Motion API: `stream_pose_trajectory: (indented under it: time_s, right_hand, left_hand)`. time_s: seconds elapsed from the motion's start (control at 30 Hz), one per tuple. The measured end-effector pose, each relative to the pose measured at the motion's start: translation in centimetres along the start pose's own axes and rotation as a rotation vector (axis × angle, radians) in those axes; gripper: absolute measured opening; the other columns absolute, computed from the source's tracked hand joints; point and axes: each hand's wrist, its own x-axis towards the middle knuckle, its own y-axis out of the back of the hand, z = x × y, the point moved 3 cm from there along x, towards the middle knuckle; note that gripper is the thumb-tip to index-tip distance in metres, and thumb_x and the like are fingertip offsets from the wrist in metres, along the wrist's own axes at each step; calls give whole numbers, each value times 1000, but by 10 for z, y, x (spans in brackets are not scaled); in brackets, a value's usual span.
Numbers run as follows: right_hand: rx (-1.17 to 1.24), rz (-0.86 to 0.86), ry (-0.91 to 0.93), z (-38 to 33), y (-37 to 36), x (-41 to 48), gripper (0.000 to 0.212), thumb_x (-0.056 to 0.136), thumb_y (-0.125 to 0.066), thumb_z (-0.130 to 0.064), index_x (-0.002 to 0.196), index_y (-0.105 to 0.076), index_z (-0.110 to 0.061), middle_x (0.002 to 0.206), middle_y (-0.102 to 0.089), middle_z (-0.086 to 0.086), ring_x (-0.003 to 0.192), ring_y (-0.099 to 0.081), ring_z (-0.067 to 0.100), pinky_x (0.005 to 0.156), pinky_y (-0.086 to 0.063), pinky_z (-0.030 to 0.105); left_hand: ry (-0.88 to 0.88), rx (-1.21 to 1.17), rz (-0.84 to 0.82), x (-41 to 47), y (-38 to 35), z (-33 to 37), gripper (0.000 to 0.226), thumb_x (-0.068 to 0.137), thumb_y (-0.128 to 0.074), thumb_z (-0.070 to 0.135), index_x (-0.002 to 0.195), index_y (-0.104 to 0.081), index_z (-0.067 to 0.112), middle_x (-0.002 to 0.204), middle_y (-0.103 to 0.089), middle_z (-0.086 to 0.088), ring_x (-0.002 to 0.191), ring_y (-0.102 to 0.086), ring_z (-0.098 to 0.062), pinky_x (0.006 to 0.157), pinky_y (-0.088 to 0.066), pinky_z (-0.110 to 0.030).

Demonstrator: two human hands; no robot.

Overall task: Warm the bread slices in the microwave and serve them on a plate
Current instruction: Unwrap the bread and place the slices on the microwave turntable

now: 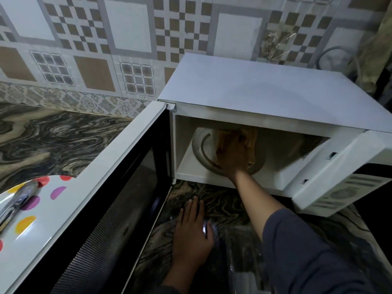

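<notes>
The white microwave (265, 90) stands on the marble counter with its door (118, 187) swung wide open to the left. My right hand (233, 155) reaches inside the cavity, over the glass turntable (201, 149), and grips bread slices (250, 139); the hand is blurred and hides most of the bread. My left hand (191, 234) lies flat, fingers apart, on the counter in front of the microwave, touching a clear plastic bread bag (244, 251). A white plate with coloured dots (42, 209) sits at the left, partly behind the door.
A shiny metal utensil (17, 200) lies on the dotted plate. The open door splits the marble counter (53, 136) between plate and microwave. The patterned tile wall (127, 39) runs behind. A cable and cloth (360, 60) sit at the back right.
</notes>
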Motion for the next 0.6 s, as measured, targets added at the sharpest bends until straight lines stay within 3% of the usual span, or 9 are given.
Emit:
stream_pose_trajectory:
  time_s: [0.03, 0.1, 0.17, 0.23, 0.3, 0.4, 0.47, 0.6]
  right_hand:
    - [-5, 33, 16, -1, 1, 0, 77, 86, -59, -22, 146, -15, -3, 145, -30, 23, 126, -42, 40, 103, -38, 42]
    - [-59, 268, 117, -7, 10, -3, 59, 79, -64, -16, 130, -41, 2, 131, -44, 26, 116, -50, 41, 96, -26, 30]
    - [-97, 361, 163, -11, 15, -7, 51, 74, -67, -15, 118, -51, 4, 122, -50, 28, 108, -55, 41, 91, -28, 29]
    - [-44, 235, 80, -5, 7, -7, 62, 82, -62, -26, 134, -39, -2, 137, -41, 22, 121, -45, 38, 101, -37, 40]
    - [14, 257, 13, 11, 7, -1, 60, 88, -56, -31, 139, -35, -6, 143, -37, 21, 125, -42, 37, 104, -37, 46]
    - [57, 201, -125, 38, 20, 8, 49, 94, -45, -13, 139, -34, 1, 138, -42, 25, 121, -45, 36, 103, -36, 42]
    - [218, 139, -191, 53, 28, 12, 50, 94, -45, -7, 141, -31, -3, 127, -48, 21, 106, -52, 33, 89, -43, 37]
    - [388, -14, -177, 65, 24, 17, 56, 87, -60, -15, 137, -34, -11, 127, -48, 19, 115, -51, 34, 99, -45, 46]
  left_hand:
    - [0, 0, 1, 0, 0, 0, 56, 78, -43, 41, 126, -58, 16, 138, -52, -2, 128, -47, -15, 109, -17, -26]
    - [-2, -3, -6, 0, 2, 1, 56, 78, -42, 41, 125, -59, 16, 137, -53, -1, 127, -49, -15, 109, -17, -26]
    - [-6, -13, -14, -1, 3, 2, 55, 78, -42, 41, 124, -60, 16, 135, -54, -2, 126, -50, -15, 107, -19, -27]
    - [-7, -18, -11, -1, 3, 1, 55, 78, -42, 41, 124, -60, 15, 135, -55, -2, 127, -50, -15, 110, -15, -26]
    - [-5, -26, -13, -1, 3, 1, 56, 78, -43, 41, 125, -59, 15, 136, -54, -3, 127, -49, -15, 111, -8, -24]
    - [-4, -39, -21, -1, 3, 1, 57, 78, -43, 40, 126, -58, 14, 136, -54, -3, 128, -48, -16, 111, -6, -23]
    - [-6, -39, -22, -1, 3, 1, 57, 78, -43, 41, 127, -58, 14, 136, -54, -3, 128, -48, -15, 111, -6, -23]
    - [-4, -44, -20, 0, 2, 2, 57, 79, -42, 41, 127, -57, 15, 137, -53, -2, 128, -47, -15, 111, -5, -22]
